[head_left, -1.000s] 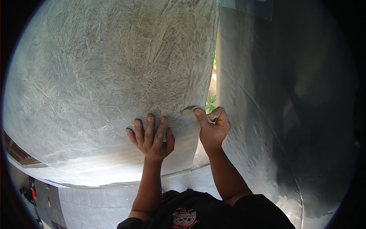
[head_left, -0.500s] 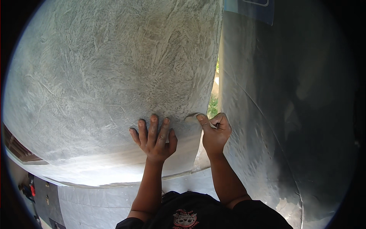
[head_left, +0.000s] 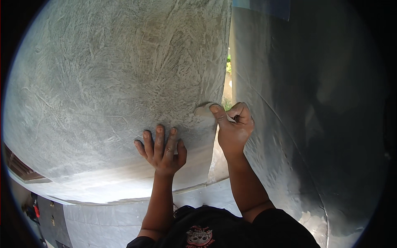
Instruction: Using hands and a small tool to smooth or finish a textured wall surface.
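A large sheet (head_left: 120, 74) with a rough, streaky grey face fills the left and middle of the head view. My left hand (head_left: 162, 153) lies against its lower part, fingers spread, holding nothing. At the sheet's right edge my right hand (head_left: 233, 128) is closed in a pinch, thumb on the near side and fingers bent behind. Under the thumb is a thin, pale curled piece (head_left: 202, 109). Whether it is a separate scrap or a part of the sheet's own edge I cannot tell. A bit of it shows between thumb and fingers.
Right of the sheet runs a narrow bright gap (head_left: 228, 82) with greenery behind it. Beyond that hangs a dark grey, smooth tarp-like surface (head_left: 314, 107). A blue panel (head_left: 266, 7) is at the top. Pale grey covering (head_left: 107, 219) lies below; a reddish item (head_left: 36, 211) sits at lower left.
My right hand has moved up along the sheet's edge with its pinch kept, and more of the pale curled piece shows. My left hand stays flat on the sheet. The view has shifted slightly.
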Demonstrator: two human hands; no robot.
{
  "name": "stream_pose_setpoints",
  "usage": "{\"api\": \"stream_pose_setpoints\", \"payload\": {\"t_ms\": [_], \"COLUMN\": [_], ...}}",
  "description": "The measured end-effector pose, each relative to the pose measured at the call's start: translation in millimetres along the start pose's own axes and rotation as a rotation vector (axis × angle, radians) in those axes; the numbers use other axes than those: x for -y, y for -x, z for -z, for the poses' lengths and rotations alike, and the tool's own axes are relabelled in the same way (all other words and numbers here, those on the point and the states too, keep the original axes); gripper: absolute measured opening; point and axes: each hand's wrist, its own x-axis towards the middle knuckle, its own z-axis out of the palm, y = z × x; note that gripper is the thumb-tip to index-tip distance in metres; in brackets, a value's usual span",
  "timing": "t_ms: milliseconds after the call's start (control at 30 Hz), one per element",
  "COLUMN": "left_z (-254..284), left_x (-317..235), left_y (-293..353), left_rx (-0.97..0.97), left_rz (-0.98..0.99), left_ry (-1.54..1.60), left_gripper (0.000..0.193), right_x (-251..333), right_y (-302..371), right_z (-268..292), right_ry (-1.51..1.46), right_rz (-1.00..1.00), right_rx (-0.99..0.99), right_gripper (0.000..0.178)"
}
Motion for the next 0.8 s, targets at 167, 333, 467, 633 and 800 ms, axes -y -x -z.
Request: {"api": "stream_pose_setpoints", "payload": {"t_ms": [167, 333, 467, 633, 800], "left_z": [-2, 1, 1, 0, 3], "left_x": [1, -1, -2, 0, -1], "left_y": [1, 0, 1, 5, 2], "left_rx": [-0.007, -0.008, 0.009, 0.02, 0.017], "left_rz": [-0.034, 0.026, 0.038, 0.024, 0.028], "left_ry": [-0.02, 0.01, 0.006, 0.007, 0.009], "left_gripper": [0.039, 0.035, 0.036, 0.036, 0.036], "right_x": [-43, -10, -11, -21, -5], "right_y": [37, 0, -1, 21, -2], "right_z": [15, -1, 0, 13, -1], "right_ry": [-0.006, -0.081, -0.111, 0.016, -0.079], "right_rz": [-0.026, -0.001, -0.031, -0.135, -0.034], "right_rx": [-0.013, 0.0, 0.0, 0.03, 0.038], "right_gripper": [0.043, 0.043, 0.043, 0.044, 0.045]}}
